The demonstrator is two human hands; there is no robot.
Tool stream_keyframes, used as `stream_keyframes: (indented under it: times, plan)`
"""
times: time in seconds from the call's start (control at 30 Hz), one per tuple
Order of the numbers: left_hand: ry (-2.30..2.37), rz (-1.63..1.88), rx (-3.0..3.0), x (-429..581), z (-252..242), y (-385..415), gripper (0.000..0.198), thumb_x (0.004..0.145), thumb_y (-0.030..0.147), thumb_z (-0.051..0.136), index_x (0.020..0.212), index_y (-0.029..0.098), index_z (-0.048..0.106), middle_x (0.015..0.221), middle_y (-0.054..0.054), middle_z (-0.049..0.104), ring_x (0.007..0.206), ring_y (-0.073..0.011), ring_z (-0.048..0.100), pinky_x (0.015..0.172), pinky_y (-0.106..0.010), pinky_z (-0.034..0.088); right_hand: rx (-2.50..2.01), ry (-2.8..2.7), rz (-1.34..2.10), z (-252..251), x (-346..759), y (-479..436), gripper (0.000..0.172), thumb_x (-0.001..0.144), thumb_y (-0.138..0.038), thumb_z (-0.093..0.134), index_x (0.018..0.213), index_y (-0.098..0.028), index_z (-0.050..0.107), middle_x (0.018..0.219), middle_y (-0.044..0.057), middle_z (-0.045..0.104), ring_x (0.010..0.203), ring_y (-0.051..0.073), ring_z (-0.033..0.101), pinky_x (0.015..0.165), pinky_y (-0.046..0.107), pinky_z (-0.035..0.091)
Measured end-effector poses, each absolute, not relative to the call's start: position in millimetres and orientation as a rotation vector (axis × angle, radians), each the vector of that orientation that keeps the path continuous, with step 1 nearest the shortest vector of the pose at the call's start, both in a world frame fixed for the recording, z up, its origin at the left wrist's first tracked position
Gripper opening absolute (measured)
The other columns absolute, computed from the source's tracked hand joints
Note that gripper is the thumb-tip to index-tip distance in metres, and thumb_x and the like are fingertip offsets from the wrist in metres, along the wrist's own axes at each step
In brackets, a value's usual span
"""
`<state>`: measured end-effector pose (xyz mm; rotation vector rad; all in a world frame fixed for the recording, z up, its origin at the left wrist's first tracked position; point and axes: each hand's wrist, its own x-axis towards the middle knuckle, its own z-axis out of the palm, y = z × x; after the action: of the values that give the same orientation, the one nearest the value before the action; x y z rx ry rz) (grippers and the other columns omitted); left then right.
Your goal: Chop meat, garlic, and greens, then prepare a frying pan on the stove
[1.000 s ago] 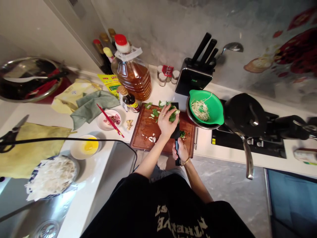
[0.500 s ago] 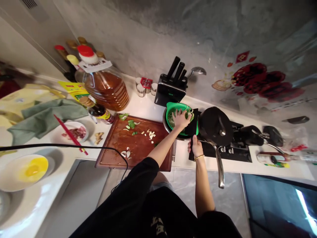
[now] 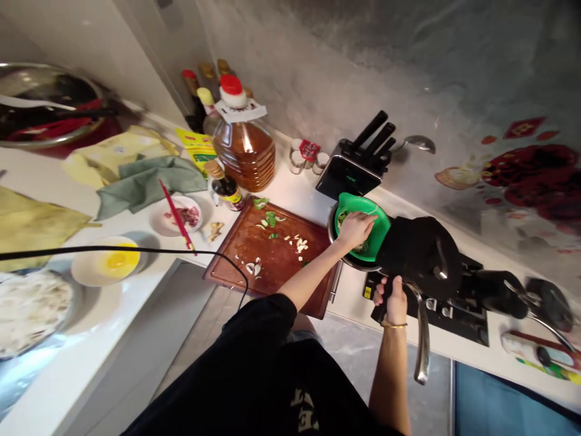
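Note:
My left hand (image 3: 357, 230) is inside a green colander (image 3: 380, 219), fingers drawn together and pointing down. Some shredded greens (image 3: 343, 217) show beside it; what the fingers hold, if anything, is hidden. The colander sits in a metal bowl (image 3: 332, 233). My right hand (image 3: 394, 300) is closed round the handle of a black cleaver (image 3: 390, 247), whose dark blade is beside the colander and hard to separate from the black lidded pan (image 3: 424, 257) behind it. Left of the bowl, a wooden cutting board (image 3: 240, 257) bears chopped garlic (image 3: 300, 244) and green scraps (image 3: 270, 218).
A black knife block (image 3: 347, 175) stands behind the colander, near a large oil jug (image 3: 247, 154). Along the left are a sauce bottle (image 3: 227, 191), a bowl of meat (image 3: 200, 218), and a bowl of egg (image 3: 86, 266). A black cable (image 3: 158, 249) crosses the view. The pan's handle (image 3: 422, 345) juts over the counter edge.
The view has swung left, so everything appears further right. My left hand's spread fingers have drawn together in the colander. The cleaver has shifted from over the colander's right side towards the pan.

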<state>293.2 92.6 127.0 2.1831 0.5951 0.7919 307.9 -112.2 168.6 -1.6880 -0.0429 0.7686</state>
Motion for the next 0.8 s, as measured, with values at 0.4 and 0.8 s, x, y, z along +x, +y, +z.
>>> stream_keyframes:
  times: [0.4, 0.8]
  plan:
    - [1.112, 0.950, 1.456, 164.5, 48.1, 163.2, 0.019, 0.087, 0.018, 0.043, 0.099, 0.018, 0.059, 0.076, -0.001, 0.065, 0.067, -0.0109, 0.061, 0.068, -0.022, 0.048, -1.290, 0.021, 1.029, 156.0, 240.4, -87.2, 0.041, 0.075, -0.059, 0.056, 0.067, -0.021, 0.045, 0.045, -0.011, 0.035, 0.027, 0.002, 0.023, 0.024, 0.013, 0.026]
    - [0.423, 0.098, 2.460, 275.3, -0.1, 215.1, 0.083, 0.054, 0.025, 0.074, 0.129, 0.009, 0.042, 0.145, -0.020, 0.027, 0.132, -0.0297, 0.024, 0.108, -0.045, 0.016, -1.381, -0.030, 0.923, 147.8, 210.6, -20.7, 0.044, 0.077, -0.064, 0.048, 0.067, -0.022, 0.039, 0.041, -0.012, 0.033, 0.025, 0.002, 0.024, 0.023, 0.014, 0.023]
